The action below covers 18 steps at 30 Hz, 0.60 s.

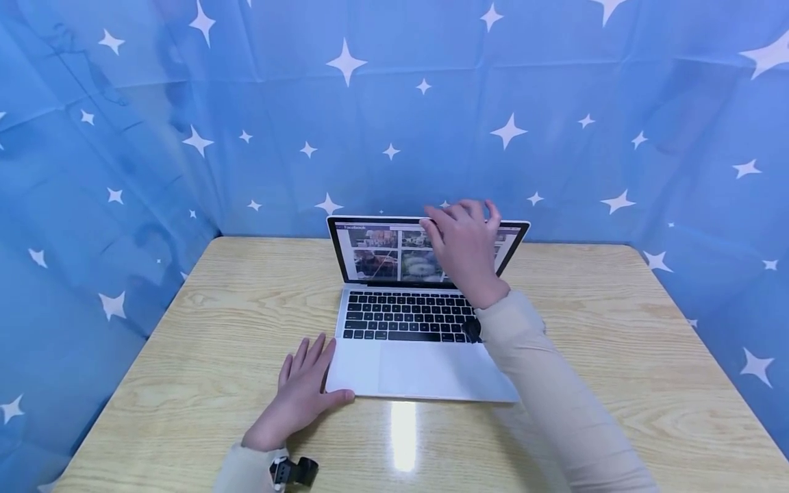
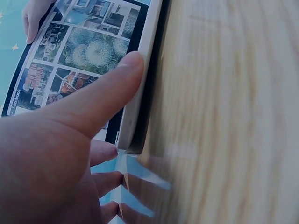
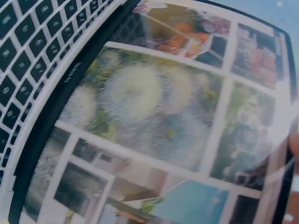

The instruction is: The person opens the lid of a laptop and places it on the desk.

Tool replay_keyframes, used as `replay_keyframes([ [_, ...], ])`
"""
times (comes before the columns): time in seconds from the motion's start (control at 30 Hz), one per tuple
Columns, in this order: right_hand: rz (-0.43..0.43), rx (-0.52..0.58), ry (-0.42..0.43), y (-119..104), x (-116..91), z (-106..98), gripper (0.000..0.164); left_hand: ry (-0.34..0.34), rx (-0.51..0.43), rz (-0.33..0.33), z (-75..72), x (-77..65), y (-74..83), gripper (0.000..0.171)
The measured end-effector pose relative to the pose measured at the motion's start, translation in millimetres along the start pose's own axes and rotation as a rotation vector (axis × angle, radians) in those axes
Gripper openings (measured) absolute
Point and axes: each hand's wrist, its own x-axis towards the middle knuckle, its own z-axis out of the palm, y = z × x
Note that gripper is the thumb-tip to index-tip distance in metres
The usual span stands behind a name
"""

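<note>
Blue star curtain [image 1: 394,103] behind wood table [image 1: 616,308]. Laptop [image 1: 419,366] mid-table, screen [image 1: 372,263] raised, facing person [image 1: 573,411], long axis L-R; back table edge nearer than sides. R hand [image 1: 465,246] pinches screen top; L hand [image 1: 302,394] straight-fingered, touching front L corner.

Head view forward-down; 2 wrist views close, sharing screen [image 3: 140,105].
</note>
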Motion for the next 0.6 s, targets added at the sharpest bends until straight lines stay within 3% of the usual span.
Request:
replay_keyframes([
  [0.2, 0.041, -0.055, 0.002, -3.2, 2.6, 1.5, 0.032, 0.003, 0.005, 0.004, 0.4, 0.1, 0.8, 0.099],
  [0.6, 0.108, -0.018, -0.083, -3.1, 6.7, 3.0, 0.035, 0.008, 0.004, 0.010, -1.7, -3.4, 2.7, 0.097],
])
